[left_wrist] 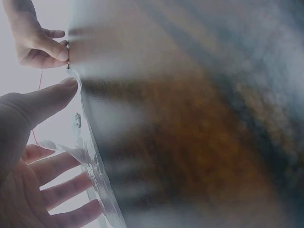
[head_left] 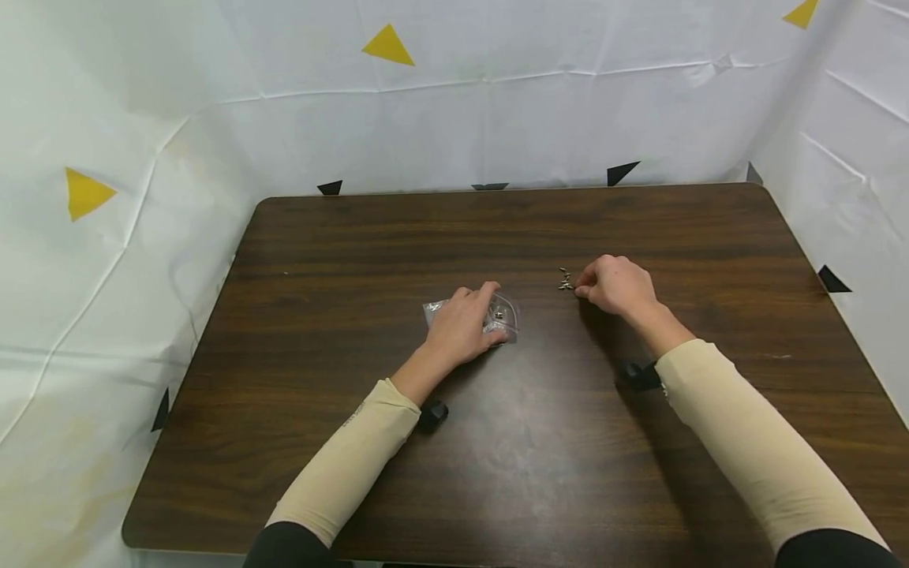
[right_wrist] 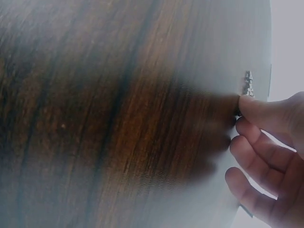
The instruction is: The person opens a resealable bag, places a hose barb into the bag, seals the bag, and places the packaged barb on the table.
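Stretching over the near side of a dark brown wood-grain table (head_left: 341,244) are two cream fabric sleeves (head_left: 348,457), at eight and four o'clock, each with a small black wrist gadget (head_left: 641,376) poking out. Past those, the bare left hand (head_left: 458,327) rests on a flat clear plastic bag (head_left: 508,325), thumb and fingers apart and fairly straight. The bag's long axis runs roughly nine to three, with a few tiny metal bits (head_left: 500,315) inside; can't tell which end is the mouth, tbh.

A bit farther out, toward two o'clock from the bag, sits a loose heap of small silvery metal pieces (head_left: 565,280) (screws, maybe), right on the wood. Key relation imo: the heap is at about ten o'clock from the fingertips of the right hand (head_left: 619,285), looks to be touching them, so that hand is clearly nearer. Thumb and forefinger are close together, but I can't tell if they've got a piece. The heap's long axis is about twelve to six; individual pieces point all over. Way back at twelve: a creased white sheet wall (head_left: 454,134).
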Available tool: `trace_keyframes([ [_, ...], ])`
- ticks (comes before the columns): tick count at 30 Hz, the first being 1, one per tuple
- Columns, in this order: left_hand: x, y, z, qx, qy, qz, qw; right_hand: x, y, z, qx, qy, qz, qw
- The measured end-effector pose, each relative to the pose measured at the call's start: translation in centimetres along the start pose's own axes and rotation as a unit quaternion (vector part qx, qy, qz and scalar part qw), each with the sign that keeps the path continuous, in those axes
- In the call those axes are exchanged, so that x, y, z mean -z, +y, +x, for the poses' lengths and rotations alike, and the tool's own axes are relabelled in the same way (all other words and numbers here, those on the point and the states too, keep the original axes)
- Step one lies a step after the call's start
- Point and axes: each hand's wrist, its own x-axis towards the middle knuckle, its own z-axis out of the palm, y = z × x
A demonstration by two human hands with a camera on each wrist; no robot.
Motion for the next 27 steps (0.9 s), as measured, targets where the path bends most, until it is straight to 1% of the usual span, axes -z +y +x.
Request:
trace_keyframes([
  [4,0.0,0.0,0.0,-0.001,-0.001,0.002,1.0,0.0,-0.1,-0.1,0.001,-0.008,-0.003,1.0],
  [7,0.0,0.1,0.1,-0.002,-0.002,0.005,1.0,0.0,-0.2,-0.3,0.003,-0.005,-0.001,1.0],
  [10,0.0,0.1,0.0,-0.002,-0.006,0.008,0.9999,0.1,-0.8,-0.4,0.019,0.001,0.008,0.9998],
  [13,0.1,0.1,0.0,-0.001,-0.008,0.007,0.9999,0.2,-1.9,-0.4,0.053,0.003,0.03,0.9981],
  [15,0.1,0.1,0.0,0.0,-0.006,0.004,1.0,0.1,-2.8,-0.3,0.085,0.0,0.05,0.9951],
  [17,0.1,0.0,0.0,0.0,-0.004,0.0,1.0,-0.1,-3.9,-0.3,0.122,-0.006,0.068,0.9902],
  [20,0.0,-0.1,0.1,-0.001,-0.004,-0.004,1.0,-0.6,-5.4,-0.3,0.179,-0.01,0.084,0.9803],
  [24,0.1,-0.1,0.1,-0.006,-0.004,-0.004,1.0,-1.5,-7.1,-0.3,0.223,-0.013,0.072,0.9722],
  [27,0.1,-0.2,0.0,-0.01,-0.003,-0.004,0.9999,-2.3,-7.7,-0.2,0.24,-0.017,0.045,0.9695],
])
